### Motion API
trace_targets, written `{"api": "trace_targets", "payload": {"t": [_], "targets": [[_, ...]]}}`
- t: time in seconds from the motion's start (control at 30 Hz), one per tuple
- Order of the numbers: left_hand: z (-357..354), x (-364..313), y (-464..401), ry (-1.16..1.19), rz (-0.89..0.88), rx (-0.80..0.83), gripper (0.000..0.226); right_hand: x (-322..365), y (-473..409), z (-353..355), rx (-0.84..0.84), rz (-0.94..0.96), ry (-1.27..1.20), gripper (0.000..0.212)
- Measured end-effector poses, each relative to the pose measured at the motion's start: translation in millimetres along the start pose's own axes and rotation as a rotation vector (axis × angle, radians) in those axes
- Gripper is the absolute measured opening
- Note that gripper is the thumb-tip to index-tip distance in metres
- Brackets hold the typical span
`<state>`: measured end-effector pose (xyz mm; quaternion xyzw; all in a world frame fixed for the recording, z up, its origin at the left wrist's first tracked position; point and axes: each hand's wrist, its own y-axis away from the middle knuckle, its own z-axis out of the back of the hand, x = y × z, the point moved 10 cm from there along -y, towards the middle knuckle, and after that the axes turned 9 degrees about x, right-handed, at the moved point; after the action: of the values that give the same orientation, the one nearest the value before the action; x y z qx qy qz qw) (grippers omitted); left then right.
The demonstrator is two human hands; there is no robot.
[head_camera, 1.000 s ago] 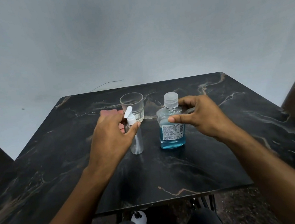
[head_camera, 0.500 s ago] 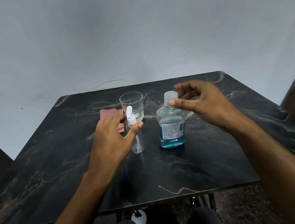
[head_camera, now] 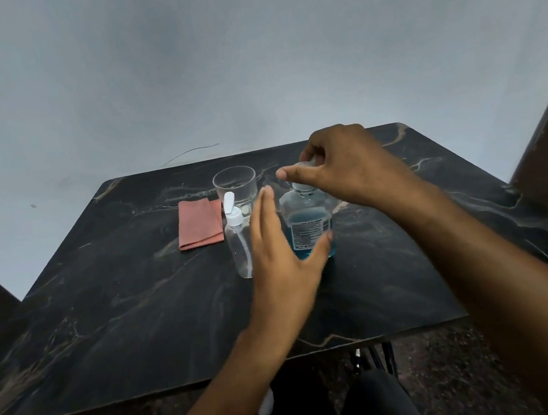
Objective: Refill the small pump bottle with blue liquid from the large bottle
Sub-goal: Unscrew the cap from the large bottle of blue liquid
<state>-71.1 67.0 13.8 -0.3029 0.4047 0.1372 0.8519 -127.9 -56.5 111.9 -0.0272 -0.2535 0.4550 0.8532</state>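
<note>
The small pump bottle [head_camera: 239,246] is clear with a white pump head and stands upright at the table's middle. Right of it stands the large bottle [head_camera: 311,227], about half full of blue liquid, with a white label. My left hand [head_camera: 282,261] is between the two bottles, fingers straight along the large bottle's left side and thumb across its lower front. My right hand [head_camera: 340,168] is over the top of the large bottle, fingers curled round its clear cap [head_camera: 303,188], which is mostly hidden.
An empty drinking glass [head_camera: 235,184] stands just behind the pump bottle. A folded pink cloth [head_camera: 199,227] lies to its left on the dark marble table [head_camera: 123,312]. A grey wall rises behind; my knees show below the table's front edge.
My left hand left the pump bottle and moved right to the large bottle's body. My right hand rose from the large bottle's side to its cap and closed on it.
</note>
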Motion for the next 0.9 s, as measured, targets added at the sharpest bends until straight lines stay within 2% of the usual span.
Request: {"api": "trace_targets", "payload": {"t": [0.07,0.13,0.23,0.3,0.4,0.6,0.9], "targets": [[-8.1,7.2,-19.4,0.05,0.088,0.024,0.092,4.8,-0.9,-0.8,0.02,0.005,0.045,0.044],[-13.0,16.2,-33.8,0.127,0.151,0.047,0.075,7.4,-2.7,-0.3,0.028,0.003,0.065,0.043],[-8.7,23.4,-45.7,0.123,0.14,0.04,0.041,8.6,-5.5,-1.5,0.071,-0.007,0.052,0.04],[-6.5,25.4,-49.4,0.124,0.139,0.066,0.032,10.9,-6.7,-2.0,0.102,0.01,0.052,0.039],[-5.6,28.3,-51.1,0.167,0.157,0.083,0.032,14.1,-7.6,-2.1,0.133,0.039,0.068,0.039],[-4.3,30.3,-51.4,0.18,0.166,0.054,0.048,18.2,-9.7,-4.3,0.155,0.113,0.142,0.037],[-7.5,35.0,-52.5,0.285,0.199,0.092,0.047,24.9,-9.4,-9.8,0.302,0.274,0.185,0.019]]}}
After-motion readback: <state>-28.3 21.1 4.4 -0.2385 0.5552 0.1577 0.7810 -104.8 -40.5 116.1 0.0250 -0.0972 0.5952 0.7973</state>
